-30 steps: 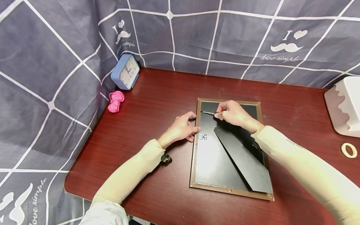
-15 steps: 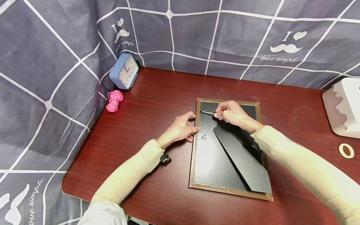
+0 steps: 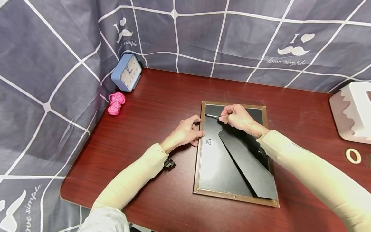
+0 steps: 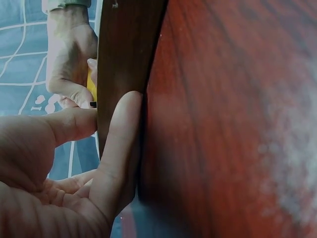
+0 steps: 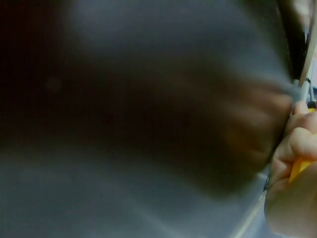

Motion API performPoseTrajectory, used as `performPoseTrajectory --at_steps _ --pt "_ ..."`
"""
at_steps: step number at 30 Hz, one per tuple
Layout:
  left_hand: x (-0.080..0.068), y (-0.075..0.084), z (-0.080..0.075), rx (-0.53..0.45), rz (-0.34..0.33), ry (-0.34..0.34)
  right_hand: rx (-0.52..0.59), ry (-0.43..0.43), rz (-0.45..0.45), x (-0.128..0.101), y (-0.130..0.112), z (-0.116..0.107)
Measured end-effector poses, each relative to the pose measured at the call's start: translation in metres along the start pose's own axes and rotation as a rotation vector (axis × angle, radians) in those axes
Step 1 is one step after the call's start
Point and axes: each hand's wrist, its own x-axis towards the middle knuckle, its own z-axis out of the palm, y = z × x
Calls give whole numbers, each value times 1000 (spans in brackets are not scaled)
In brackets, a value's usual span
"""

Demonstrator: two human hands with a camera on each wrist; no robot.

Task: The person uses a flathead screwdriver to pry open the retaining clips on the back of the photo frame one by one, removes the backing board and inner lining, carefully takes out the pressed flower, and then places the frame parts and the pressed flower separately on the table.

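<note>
A picture frame (image 3: 198,164) lies back side up on the table, its black backing board and slanted black stand leg (image 3: 250,166) showing. My right hand (image 3: 239,119) grips a screwdriver (image 3: 213,116) over the upper part of the backing. The metal shaft points left, with its tip close to the inner edge of the left rail. In the right wrist view, part of the yellow handle (image 5: 298,169) shows between the fingers. My left hand (image 3: 185,131) steadies the left rail: the thumb rests at its top edge, and a straight finger (image 4: 119,144) lies along its outer side.
On the reddish-brown table (image 3: 162,96), a blue clock (image 3: 126,72) and pink yarn (image 3: 116,103) stand at the far left. At the right are a white-and-beige box (image 3: 352,112) and a cream ring (image 3: 353,156). A grey curtain (image 3: 197,35) hangs behind.
The screwdriver and both hands keep nearly the same place on the picture frame. The whole head view has shifted slightly to the left.
</note>
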Motion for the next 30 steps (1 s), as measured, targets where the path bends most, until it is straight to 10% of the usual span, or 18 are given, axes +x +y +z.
performPoseTrajectory --at_steps 30 --pt "-3 -6 -11 -29 51 -34 15 13 -37 12 -12 18"
